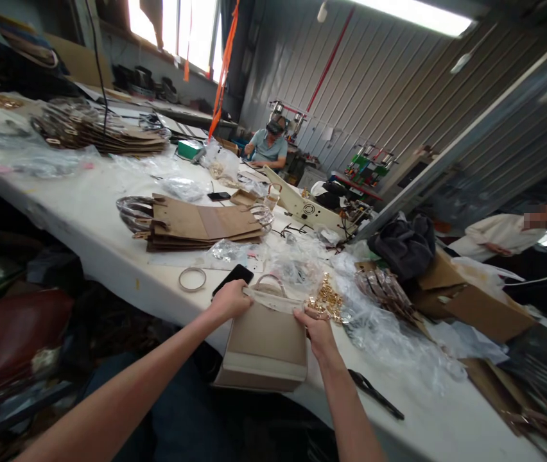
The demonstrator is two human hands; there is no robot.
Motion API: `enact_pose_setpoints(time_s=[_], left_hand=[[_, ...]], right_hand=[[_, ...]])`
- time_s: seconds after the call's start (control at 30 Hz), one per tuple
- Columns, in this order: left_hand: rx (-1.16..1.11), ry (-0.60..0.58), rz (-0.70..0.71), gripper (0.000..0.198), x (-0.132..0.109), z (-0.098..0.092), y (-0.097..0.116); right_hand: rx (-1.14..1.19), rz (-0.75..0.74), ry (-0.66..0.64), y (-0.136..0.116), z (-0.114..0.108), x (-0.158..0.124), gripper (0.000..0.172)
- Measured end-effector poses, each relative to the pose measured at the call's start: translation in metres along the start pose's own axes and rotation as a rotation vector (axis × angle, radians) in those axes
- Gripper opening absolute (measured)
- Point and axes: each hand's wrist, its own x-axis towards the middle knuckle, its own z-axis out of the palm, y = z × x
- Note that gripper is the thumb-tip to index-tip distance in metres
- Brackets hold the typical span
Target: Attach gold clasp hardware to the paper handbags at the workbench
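Along the near edge of the white tabletop (104, 212), I grasp a beige bag (268, 340) by the two ends of its top rim. My left hand (232, 298) pinches the left corner and my right hand (318, 327) grips the right one, thumb on the near face. The bag tilts towards me, its base reaching out past the tabletop's edge, and its handle (273, 282) shows beyond the rim.

Just past my left hand lies a black phone (235, 276), and to the left of that a pale ring (191, 289) sits flat, with bare white surface running on to the left. Beside my right hand is a heap of gold metal pieces (329, 298); crumpled clear plastic (389, 346) crowds that side, so there is less room there. Nearer the edge, to the right of my right forearm, a slim black tool (377, 394) lies at a slant.

Farther in, well apart from the tabletop's edge, a stack of brown pieces (187, 221) takes up the middle. A person in a light blue shirt (271, 151) sits at the far end.
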Motion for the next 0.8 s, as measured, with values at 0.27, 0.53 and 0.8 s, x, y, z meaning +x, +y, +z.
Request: enact_pose_setpoints(time_s=[0.27, 0.53, 0.8], left_hand=[[0.025, -0.021, -0.070, 0.041, 0.001, 0.015, -0.011], [0.058, -0.002, -0.132, 0.040, 0.001, 0.021, -0.001], [0.055, 0.036, -0.125, 0.031, -0.008, 0.023, 0.001]], right_hand=[[-0.095, -0.022, 0.018, 0.015, -0.011, 0.005, 0.042], [-0.007, 0.005, -0.069, 0.026, -0.008, 0.002, 0.049], [0.076, 0.027, -0.063, 0.032, -0.002, 0.002, 0.051]])
